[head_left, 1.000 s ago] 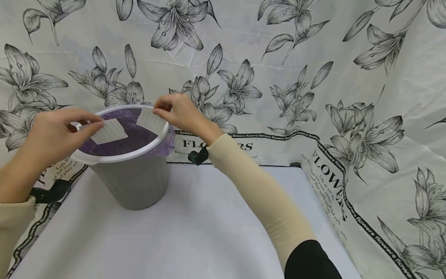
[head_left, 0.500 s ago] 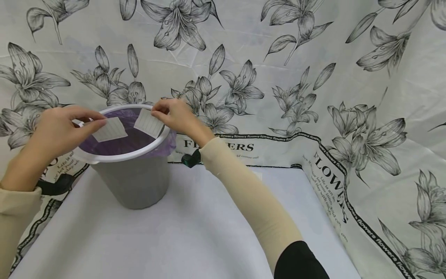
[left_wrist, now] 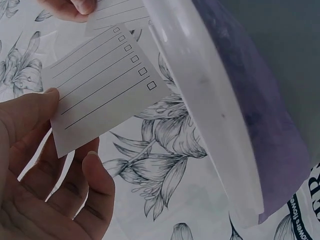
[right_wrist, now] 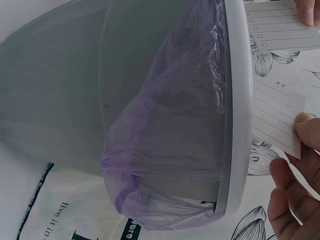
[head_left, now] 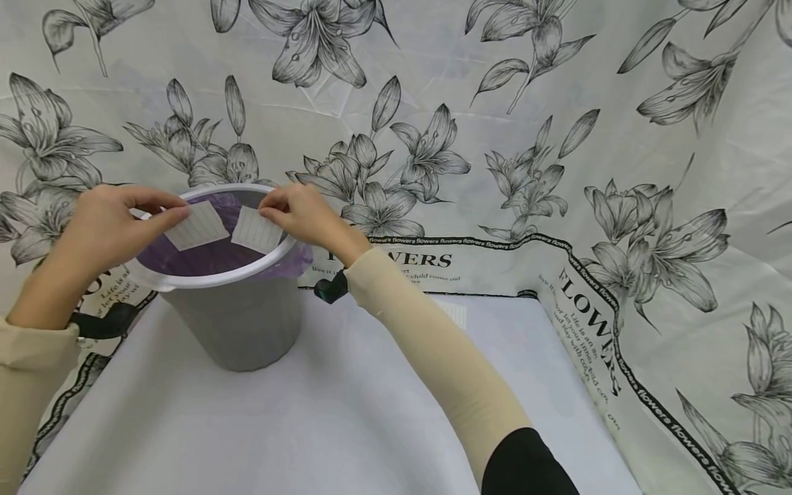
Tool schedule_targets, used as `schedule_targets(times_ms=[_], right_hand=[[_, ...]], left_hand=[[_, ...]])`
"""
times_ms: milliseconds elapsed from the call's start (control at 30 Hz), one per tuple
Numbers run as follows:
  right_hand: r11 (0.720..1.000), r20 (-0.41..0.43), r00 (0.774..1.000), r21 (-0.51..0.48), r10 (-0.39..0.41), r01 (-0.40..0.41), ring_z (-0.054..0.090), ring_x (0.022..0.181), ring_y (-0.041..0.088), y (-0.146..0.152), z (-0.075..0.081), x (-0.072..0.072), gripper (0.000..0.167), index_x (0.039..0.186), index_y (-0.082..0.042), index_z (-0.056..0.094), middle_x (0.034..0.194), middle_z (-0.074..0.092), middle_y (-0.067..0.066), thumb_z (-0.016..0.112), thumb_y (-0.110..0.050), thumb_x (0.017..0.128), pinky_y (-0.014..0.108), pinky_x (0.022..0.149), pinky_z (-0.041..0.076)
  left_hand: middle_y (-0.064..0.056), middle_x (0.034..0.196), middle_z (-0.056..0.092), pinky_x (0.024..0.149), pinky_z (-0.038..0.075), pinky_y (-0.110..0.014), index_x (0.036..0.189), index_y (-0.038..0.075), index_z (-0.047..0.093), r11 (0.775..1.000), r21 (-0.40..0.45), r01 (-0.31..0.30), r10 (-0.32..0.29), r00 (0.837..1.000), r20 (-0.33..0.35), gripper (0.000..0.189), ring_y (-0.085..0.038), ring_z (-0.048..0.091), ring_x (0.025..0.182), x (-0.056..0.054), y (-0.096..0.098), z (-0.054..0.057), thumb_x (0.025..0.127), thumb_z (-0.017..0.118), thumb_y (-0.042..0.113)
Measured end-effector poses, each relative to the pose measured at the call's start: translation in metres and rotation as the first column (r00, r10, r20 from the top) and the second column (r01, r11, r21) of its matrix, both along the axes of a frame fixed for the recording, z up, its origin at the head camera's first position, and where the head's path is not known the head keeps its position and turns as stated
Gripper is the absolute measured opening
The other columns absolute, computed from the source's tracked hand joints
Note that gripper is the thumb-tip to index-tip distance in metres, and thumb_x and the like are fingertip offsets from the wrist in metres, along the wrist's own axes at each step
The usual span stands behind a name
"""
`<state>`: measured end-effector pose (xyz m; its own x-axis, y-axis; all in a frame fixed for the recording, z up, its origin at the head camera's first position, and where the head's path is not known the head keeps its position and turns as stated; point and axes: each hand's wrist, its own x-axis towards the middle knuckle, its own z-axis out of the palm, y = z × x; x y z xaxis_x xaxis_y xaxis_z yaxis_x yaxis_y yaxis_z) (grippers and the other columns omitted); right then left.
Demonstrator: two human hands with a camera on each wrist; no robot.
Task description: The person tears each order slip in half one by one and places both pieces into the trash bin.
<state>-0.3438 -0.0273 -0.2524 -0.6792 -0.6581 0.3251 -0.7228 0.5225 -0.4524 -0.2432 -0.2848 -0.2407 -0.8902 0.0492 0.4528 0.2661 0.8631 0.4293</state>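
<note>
My left hand (head_left: 114, 223) pinches a small lined paper slip (head_left: 198, 227) between thumb and fingers over the bin's mouth. In the left wrist view, a column of checkboxes runs along one edge of this checklist slip (left_wrist: 105, 85). To its right, my right hand (head_left: 307, 214) pinches a second lined slip (head_left: 255, 232) by its upper corner. Both slips slant down inside the rim. Below them stands a grey trash bin (head_left: 241, 330) with a white rim (head_left: 210, 280). A purple bag (right_wrist: 170, 120) lines it and hangs over the rim; the bin's bottom is hidden.
The bin stands at the left on a white table (head_left: 346, 399). Another lined paper (head_left: 456, 315) lies on the tabletop, partly behind the right sleeve (head_left: 433, 344). Flower-printed cloth (head_left: 538, 206) hangs behind and along the right side of the table.
My right hand has shifted left with its slip, bringing it nearer the other slip and inside the rim. The left hand has moved slightly right. The paper on the table has come into sight.
</note>
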Motion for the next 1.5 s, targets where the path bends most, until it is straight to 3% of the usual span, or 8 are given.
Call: schedule_targets(times_ms=[333, 467, 667, 767, 867, 933, 1267, 1500], right_hand=[[1.0, 0.036, 0.999, 0.011, -0.014, 0.013, 0.07, 0.099, 0.01, -0.001, -0.001, -0.003, 0.025, 0.121, -0.009, 0.075, 0.117, 0.076, 0.004, 0.061, -0.022, 0.105, 0.014, 0.084, 0.052], [1.0, 0.054, 0.999, 0.013, -0.009, 0.008, 0.07, 0.096, 0.01, -0.001, -0.002, -0.004, 0.024, 0.118, -0.009, 0.075, 0.114, 0.077, 0.004, 0.063, -0.023, 0.104, 0.015, 0.082, 0.052], [1.0, 0.059, 0.998, 0.0, -0.006, 0.006, 0.071, 0.092, 0.011, 0.0, -0.005, -0.004, 0.022, 0.115, -0.008, 0.076, 0.11, 0.078, 0.005, 0.065, -0.022, 0.103, 0.015, 0.08, 0.052], [1.0, 0.068, 0.998, -0.014, -0.009, 0.01, 0.07, 0.094, 0.011, 0.002, -0.005, -0.004, 0.022, 0.116, -0.007, 0.076, 0.111, 0.077, 0.005, 0.065, -0.022, 0.103, 0.015, 0.08, 0.052], [1.0, 0.085, 0.996, -0.014, -0.018, 0.02, 0.07, 0.097, 0.011, 0.004, -0.006, -0.004, 0.023, 0.117, -0.008, 0.075, 0.113, 0.076, 0.005, 0.064, -0.022, 0.104, 0.014, 0.083, 0.052], [1.0, 0.093, 0.995, -0.015, -0.023, 0.024, 0.07, 0.098, 0.012, 0.005, -0.007, -0.005, 0.023, 0.118, -0.008, 0.075, 0.113, 0.076, 0.005, 0.064, -0.023, 0.104, 0.015, 0.084, 0.052], [0.999, 0.088, 0.996, -0.017, -0.028, 0.029, 0.069, 0.1, 0.012, 0.011, -0.008, -0.005, 0.024, 0.119, -0.007, 0.074, 0.115, 0.075, 0.005, 0.063, -0.022, 0.104, 0.016, 0.086, 0.052], [0.997, 0.119, 0.992, -0.07, -0.03, 0.038, 0.068, 0.098, 0.013, 0.019, -0.011, -0.005, 0.022, 0.118, -0.006, 0.075, 0.113, 0.075, 0.006, 0.064, -0.019, 0.103, 0.016, 0.084, 0.052]], left_hand=[[-0.027, 0.114, 0.071, 0.057, 0.038, -0.016, 0.118, 0.005, 0.076, 1.0, 0.018, -0.009, 0.009, 1.0, 0.017, 0.038, -0.035, 0.062, 0.099, -0.003, 0.002, 0.002, 0.099, 0.068, 0.038], [-0.027, 0.115, 0.072, 0.058, 0.037, -0.013, 0.118, 0.006, 0.077, 1.0, 0.026, -0.018, 0.017, 1.0, 0.011, 0.038, -0.008, 0.058, 0.09, -0.003, 0.001, 0.003, 0.099, 0.068, 0.038], [-0.026, 0.115, 0.072, 0.058, 0.039, -0.013, 0.119, 0.007, 0.076, 0.998, 0.053, -0.021, 0.02, 0.999, 0.028, 0.042, 0.007, 0.051, 0.081, -0.003, 0.0, 0.006, 0.098, 0.068, 0.042], [-0.006, 0.102, 0.077, 0.058, 0.041, -0.013, 0.119, 0.008, 0.077, 0.997, 0.074, -0.023, 0.021, 0.999, 0.026, 0.043, 0.015, 0.049, 0.073, -0.004, 0.0, 0.008, 0.097, 0.069, 0.044], [0.022, 0.089, 0.067, 0.059, 0.042, -0.013, 0.12, 0.009, 0.077, 0.995, 0.096, -0.024, 0.022, 0.999, 0.028, 0.044, 0.015, 0.051, 0.073, -0.004, 0.0, 0.008, 0.097, 0.069, 0.047], [0.033, 0.087, 0.058, 0.06, 0.042, -0.013, 0.121, 0.01, 0.076, 0.993, 0.111, -0.026, 0.022, 0.999, 0.036, 0.046, 0.013, 0.052, 0.075, -0.004, 0.0, 0.008, 0.097, 0.068, 0.048], [0.039, 0.085, 0.056, 0.064, 0.043, -0.014, 0.128, 0.007, 0.072, 0.977, 0.21, -0.047, 0.027, 0.995, 0.097, 0.054, 0.009, 0.055, 0.079, -0.004, 0.002, 0.003, 0.097, 0.066, 0.051], [0.037, 0.084, 0.061, 0.065, 0.047, -0.014, 0.126, 0.007, 0.073, 0.963, 0.269, -0.024, -0.011, 0.992, 0.127, 0.049, 0.007, 0.061, 0.077, -0.004, 0.002, -0.003, 0.097, 0.069, 0.047]])
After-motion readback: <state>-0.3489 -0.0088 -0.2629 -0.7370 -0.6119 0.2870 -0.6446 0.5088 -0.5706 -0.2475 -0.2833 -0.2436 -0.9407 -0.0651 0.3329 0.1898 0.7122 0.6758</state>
